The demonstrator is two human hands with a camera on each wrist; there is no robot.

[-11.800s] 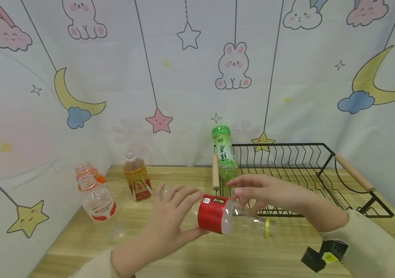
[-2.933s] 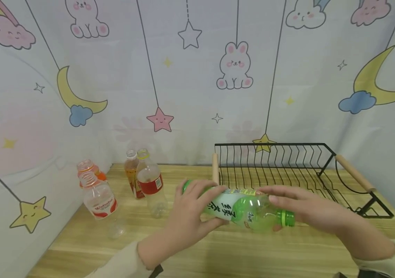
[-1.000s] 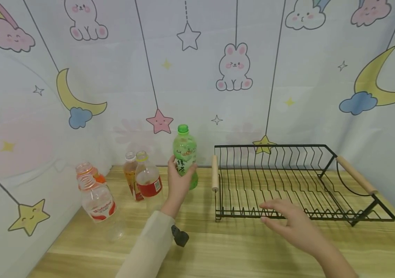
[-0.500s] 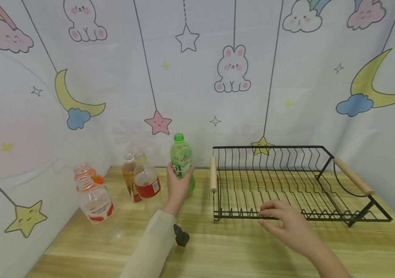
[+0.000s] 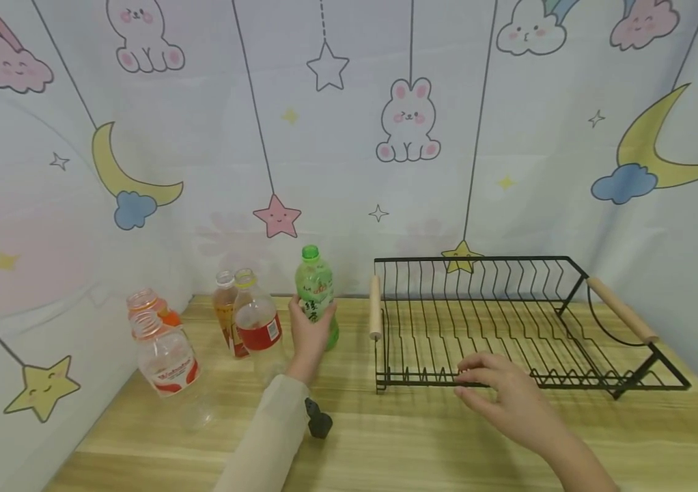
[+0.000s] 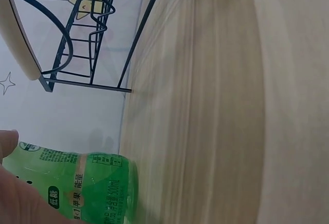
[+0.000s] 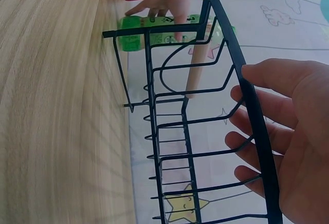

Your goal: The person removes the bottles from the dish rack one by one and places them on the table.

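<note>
My left hand [image 5: 310, 338] grips a green tea bottle [image 5: 315, 279] around its label, fingers on one side and thumb on the other. The bottle is upright at the back of the table, left of the dish rack [image 5: 375, 311]. In the left wrist view the green bottle's base [image 6: 105, 188] is right at the wooden tabletop. My right hand [image 5: 509, 403] hovers by the rack's front rail, its fingers loosely bent and holding nothing. In the right wrist view, the right hand's fingers [image 7: 267, 131] show behind the black rail [image 7: 252, 98], thumb tip right at its edge.
Left of the green bottle stand a red-label bottle [image 5: 261, 335] with a yellow neck ring and an amber bottle [image 5: 226, 314]. Farther left are a clear bottle [image 5: 167, 365] and an orange one [image 5: 167, 318]. A patterned curtain [image 5: 349, 178] hangs behind the wooden table [image 5: 398, 444].
Earlier both hands held the red-label bottle sideways, later the green tea bottle. The red-label bottle now stands at the left; the green one was carried left and lowered upright. The right hand let go.
</note>
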